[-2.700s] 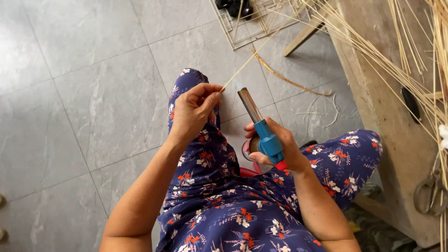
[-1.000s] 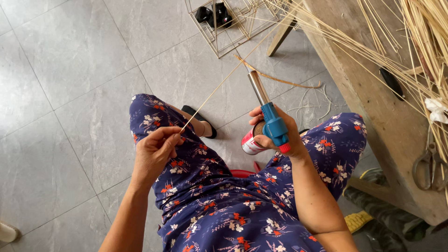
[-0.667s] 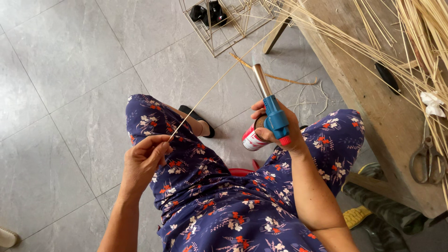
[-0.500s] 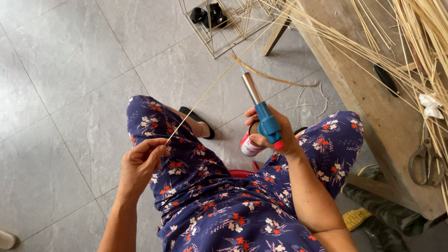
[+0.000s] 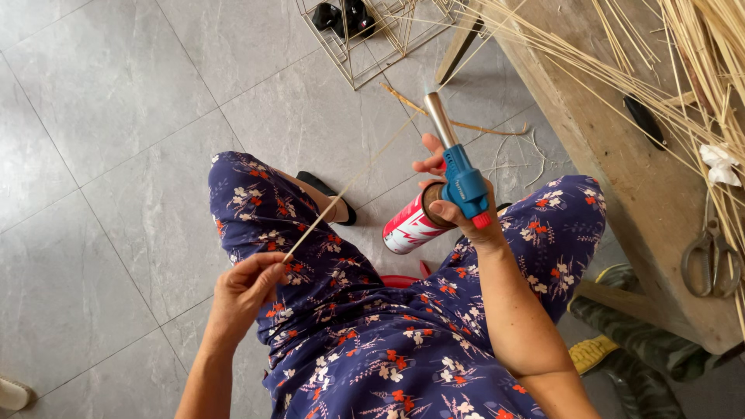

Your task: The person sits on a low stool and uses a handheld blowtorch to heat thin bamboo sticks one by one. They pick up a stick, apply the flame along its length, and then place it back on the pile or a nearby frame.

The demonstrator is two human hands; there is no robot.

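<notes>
Left hand: fingers pinched shut on the near end of a thin cane strip, which slants up and right toward the torch nozzle.
Right hand: wrapped closed around a blue gas torch with red-and-white canister, held above the lap.
Wooden bench, far right: loose cane bundle, scissors.
</notes>
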